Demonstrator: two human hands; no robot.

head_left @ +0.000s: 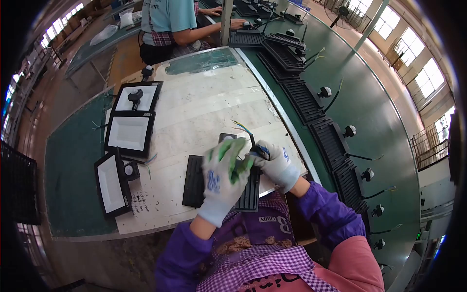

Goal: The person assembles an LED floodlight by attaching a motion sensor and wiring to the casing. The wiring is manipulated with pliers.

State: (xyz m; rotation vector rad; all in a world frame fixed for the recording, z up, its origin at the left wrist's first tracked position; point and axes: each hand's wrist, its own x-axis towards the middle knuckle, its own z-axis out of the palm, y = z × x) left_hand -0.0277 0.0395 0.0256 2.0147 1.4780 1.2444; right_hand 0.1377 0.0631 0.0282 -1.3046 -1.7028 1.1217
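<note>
A black LED floodlight (193, 182) lies with its ribbed back up on the worktable in front of me, partly covered by my hands. My left hand (224, 173), in a white glove with green-coated fingers, is over its middle; the fingers are bent together and slightly blurred, hiding whatever is between them. My right hand (278, 164), gloved too, closes around a small dark blue-and-black object (261, 151) whose kind I cannot make out. Beside those fingers a black cable (252, 139) stands up, ending in bare coloured wires. Behind my left hand shows a sensor head (227, 137).
Three floodlights with white fronts (129, 131) lie along the table's left side, some with motion sensors (134, 97). On the right, a green conveyor (379, 121) carries a row of ribbed floodlights (331, 141) with sensors and cables. Across the table a co-worker (180, 24) reaches toward the conveyor.
</note>
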